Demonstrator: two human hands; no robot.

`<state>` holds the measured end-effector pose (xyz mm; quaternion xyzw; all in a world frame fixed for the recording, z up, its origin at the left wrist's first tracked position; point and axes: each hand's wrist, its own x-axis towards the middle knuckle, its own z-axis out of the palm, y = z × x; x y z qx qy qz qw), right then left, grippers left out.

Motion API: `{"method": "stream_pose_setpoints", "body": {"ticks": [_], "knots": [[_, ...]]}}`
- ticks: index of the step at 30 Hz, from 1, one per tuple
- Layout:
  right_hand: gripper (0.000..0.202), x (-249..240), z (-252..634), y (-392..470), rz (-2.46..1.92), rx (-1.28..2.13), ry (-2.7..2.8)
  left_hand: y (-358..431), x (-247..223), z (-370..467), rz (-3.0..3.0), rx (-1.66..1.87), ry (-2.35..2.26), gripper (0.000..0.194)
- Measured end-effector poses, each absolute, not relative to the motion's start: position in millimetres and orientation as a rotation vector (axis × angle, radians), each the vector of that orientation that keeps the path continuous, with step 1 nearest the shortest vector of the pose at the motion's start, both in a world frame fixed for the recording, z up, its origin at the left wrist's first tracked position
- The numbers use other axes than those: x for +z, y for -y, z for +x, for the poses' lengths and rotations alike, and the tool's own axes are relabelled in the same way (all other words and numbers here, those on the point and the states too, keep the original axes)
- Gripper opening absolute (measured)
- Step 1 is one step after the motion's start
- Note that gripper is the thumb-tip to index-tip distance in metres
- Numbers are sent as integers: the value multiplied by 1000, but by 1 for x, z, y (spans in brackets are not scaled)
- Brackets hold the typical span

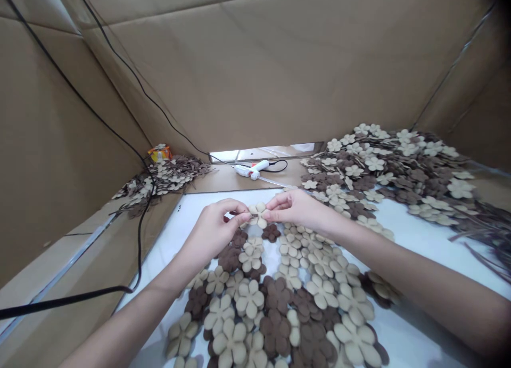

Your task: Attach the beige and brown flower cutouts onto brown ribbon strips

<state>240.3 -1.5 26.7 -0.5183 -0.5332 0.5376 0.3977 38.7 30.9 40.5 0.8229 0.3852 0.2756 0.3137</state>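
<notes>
Between my hands is a cream flower cutout (261, 220), raised a little above the white board (187, 211). My left hand (219, 221) pinches a small brown strip (254, 215) that lies against the flower's middle. With thumb and fingertips, my right hand (289, 208) grips a petal on the flower's right side. Just below it lies a small dark brown flower (271, 232). Many cream flowers (249, 299) and brown flowers (276, 330) are spread and overlapped on the board nearer to me.
A white glue gun (252, 169) lies behind my hands. Heaps of flowers (375, 163) and brown strips (485, 235) sit at the right. At the left are another pile (165, 176), an orange packet (160, 154) and a black cable (140, 224). Cardboard walls (259, 75) enclose the space.
</notes>
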Motion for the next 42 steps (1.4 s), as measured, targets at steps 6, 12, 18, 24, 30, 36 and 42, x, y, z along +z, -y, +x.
{"method": "stream_pose_setpoints", "body": {"ticks": [6,12,18,24,30,36,42], "knots": [[27,25,240,1,-1231,1428,1375,-30,44,41,2135,676,-1097,21],[24,23,239,3,-1139,1499,1280,-30,45,39,2112,631,-1066,21],[23,27,235,7,-1093,1613,1159,-29,46,38,2122,613,-1037,21],[23,30,234,8,-1116,1634,1115,-28,44,38,2164,622,-1062,22],[23,29,234,9,-1103,1631,1148,-27,42,38,2143,649,-1079,23],[25,28,235,9,-1103,1630,1136,-27,42,38,2165,637,-1074,22],[22,27,237,9,-1060,1629,1189,-25,45,40,2127,642,-1086,25]]}}
